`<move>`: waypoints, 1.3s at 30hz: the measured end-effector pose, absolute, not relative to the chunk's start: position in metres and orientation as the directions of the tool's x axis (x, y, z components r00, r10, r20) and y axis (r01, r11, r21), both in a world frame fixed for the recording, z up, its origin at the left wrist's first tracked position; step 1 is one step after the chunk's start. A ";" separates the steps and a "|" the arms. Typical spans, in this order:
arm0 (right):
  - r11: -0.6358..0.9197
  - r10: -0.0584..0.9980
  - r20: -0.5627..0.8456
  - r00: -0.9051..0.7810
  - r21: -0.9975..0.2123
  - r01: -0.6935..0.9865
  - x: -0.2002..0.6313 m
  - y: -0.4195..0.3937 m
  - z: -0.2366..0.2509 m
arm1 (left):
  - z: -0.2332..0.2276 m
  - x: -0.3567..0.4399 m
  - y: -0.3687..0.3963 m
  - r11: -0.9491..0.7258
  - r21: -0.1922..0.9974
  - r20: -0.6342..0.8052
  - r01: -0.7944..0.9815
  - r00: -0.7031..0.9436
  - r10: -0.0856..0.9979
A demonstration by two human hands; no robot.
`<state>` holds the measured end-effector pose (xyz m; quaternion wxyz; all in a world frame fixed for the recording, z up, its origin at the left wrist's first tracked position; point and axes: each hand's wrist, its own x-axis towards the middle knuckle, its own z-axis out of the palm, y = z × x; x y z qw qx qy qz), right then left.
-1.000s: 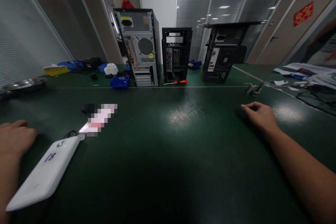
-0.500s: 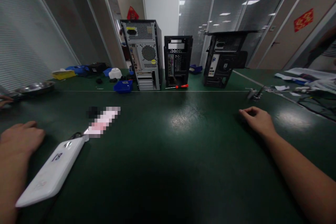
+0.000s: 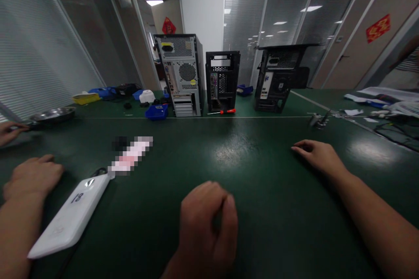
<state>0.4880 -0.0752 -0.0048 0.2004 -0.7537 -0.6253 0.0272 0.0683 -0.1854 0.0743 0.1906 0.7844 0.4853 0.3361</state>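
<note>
My left hand (image 3: 206, 222) is in the lower middle, above the green table (image 3: 262, 209). Its fingers curl loosely, the thumb lies along the right side, and nothing shows in it. Toward the right, my right hand (image 3: 317, 157) rests on the table, thumb and forefinger tips together in a small loop with nothing seen between them. Beyond it stand small metal parts (image 3: 319, 120). Left of my left hand lies a white, flat device marked 18 (image 3: 72, 213), with a blurred pink object (image 3: 132, 154) at its far end.
Computer cases (image 3: 181, 74), (image 3: 222, 80), (image 3: 278, 78) stand along the back. A red screwdriver (image 3: 227, 111) lies before the middle one, a blue bin (image 3: 156, 112) to its left. Another person's hands (image 3: 34, 178), (image 3: 9, 132) are at left, one by a metal pan (image 3: 54, 114). Papers and cables lie right.
My left hand has come into view at the lower middle. My right hand appears slightly lower and further left as the view tilts up a little. The far-left hand shows more fully by the pan.
</note>
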 end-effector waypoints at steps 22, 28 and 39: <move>0.664 0.691 0.535 -0.487 -0.202 0.720 0.259 -0.117 0.008 | 0.001 0.062 -0.087 -0.626 0.437 0.251 0.646 0.581 0.774; 0.695 0.660 0.540 -0.523 -0.175 0.697 0.258 -0.121 0.007 | 0.005 0.058 -0.090 -0.693 0.441 0.227 0.571 0.676 0.701; 0.682 0.705 0.471 -0.531 -0.245 0.689 0.270 -0.115 -0.002 | 0.001 0.056 -0.087 -0.670 0.399 0.295 0.625 0.605 0.740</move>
